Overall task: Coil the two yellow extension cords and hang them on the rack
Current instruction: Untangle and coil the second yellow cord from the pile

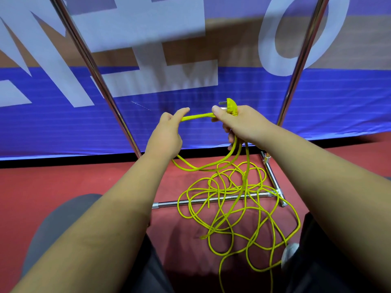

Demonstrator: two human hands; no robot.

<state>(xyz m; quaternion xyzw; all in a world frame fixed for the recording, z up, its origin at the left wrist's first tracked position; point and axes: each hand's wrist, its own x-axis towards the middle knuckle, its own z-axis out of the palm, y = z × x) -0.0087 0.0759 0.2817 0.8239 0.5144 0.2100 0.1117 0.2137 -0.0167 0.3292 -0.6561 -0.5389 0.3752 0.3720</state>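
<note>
**Item: yellow extension cord, coiling begun**

Thin yellow round-jacketed extension cord (pixel 232 199): judged light, limp and tangle-prone, best gathered from the plug end in even loops. Its yellow moulded plug (pixel 231 107) sits in the right hand (pixel 239 121), fingers clenched on plug and a hanging loop. Left hand (pixel 167 134) grasps the short span just left of it. The rest lies snarled on the red floor (pixel 63 182), draped over the chrome tubular rack (pixel 211 200) base. A second cord cannot be told apart. Blue lettered banner (pixel 211 115) far behind.

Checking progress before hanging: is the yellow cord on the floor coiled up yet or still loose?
Mostly loose. The yellow cord sprawls in tangled loops over the rack's base bar; only a loop or two hangs from the right hand.
</note>
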